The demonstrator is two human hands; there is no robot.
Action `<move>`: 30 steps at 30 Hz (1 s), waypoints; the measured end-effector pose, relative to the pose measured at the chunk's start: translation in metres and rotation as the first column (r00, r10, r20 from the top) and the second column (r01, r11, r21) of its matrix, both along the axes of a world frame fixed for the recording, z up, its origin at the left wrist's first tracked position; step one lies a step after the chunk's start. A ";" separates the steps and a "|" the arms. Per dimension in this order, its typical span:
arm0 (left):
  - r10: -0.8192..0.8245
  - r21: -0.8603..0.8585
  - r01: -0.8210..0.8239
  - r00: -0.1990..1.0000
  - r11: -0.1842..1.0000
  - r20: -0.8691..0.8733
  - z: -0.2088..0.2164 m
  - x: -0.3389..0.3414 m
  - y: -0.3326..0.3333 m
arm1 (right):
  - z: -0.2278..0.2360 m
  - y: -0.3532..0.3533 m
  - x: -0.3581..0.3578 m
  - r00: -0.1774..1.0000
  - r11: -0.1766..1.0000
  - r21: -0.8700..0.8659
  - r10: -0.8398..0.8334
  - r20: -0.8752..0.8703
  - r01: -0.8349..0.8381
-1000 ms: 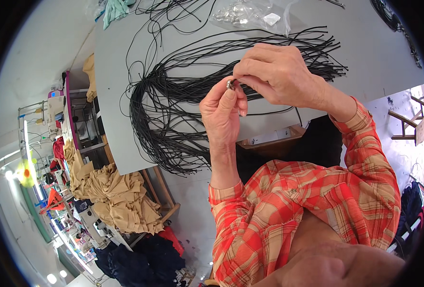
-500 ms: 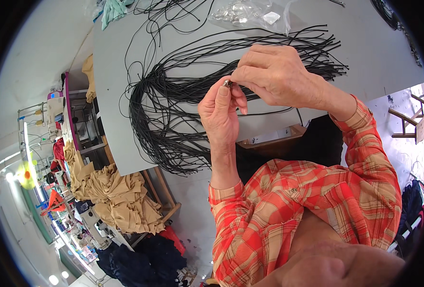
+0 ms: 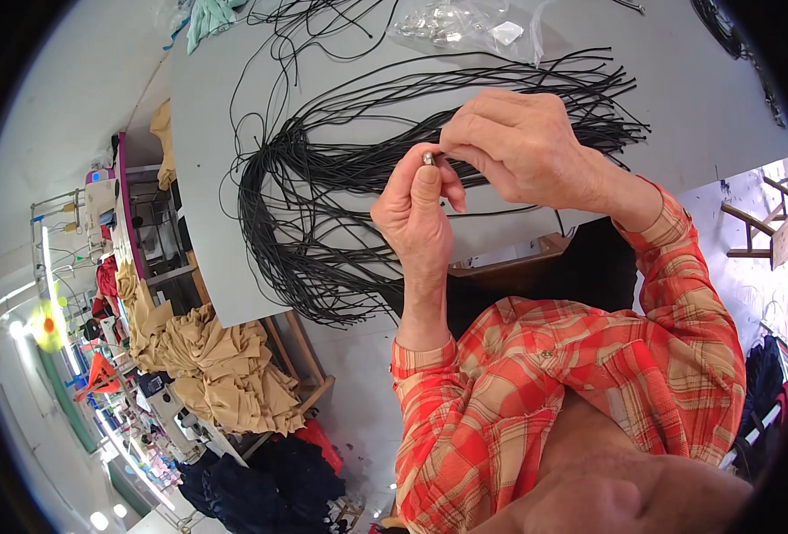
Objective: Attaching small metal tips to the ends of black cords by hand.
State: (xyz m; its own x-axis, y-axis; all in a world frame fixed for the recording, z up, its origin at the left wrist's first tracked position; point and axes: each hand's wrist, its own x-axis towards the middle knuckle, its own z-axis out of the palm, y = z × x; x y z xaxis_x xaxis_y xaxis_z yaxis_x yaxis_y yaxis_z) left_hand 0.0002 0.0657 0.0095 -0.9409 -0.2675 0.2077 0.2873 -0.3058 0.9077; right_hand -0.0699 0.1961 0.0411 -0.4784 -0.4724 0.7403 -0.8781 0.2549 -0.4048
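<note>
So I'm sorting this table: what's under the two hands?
Under the left hand and right hand lies a bundle of black cords on the grey table. The cord stretches directly beneath the hands are covered.

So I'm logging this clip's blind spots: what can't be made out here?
Head view only:
- Small metal piece: too small to identify, pinched by left hand.
- Cord end: hidden under right hand.
- Clear bag: cut by top edge.
- Black cord bundle: strands uncountable.
</note>
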 end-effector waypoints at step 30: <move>-0.034 0.070 0.034 0.999 0.997 0.000 0.004 0.004 0.004 | 0.009 0.008 0.008 0.988 0.997 0.075 -0.018 -0.156 0.030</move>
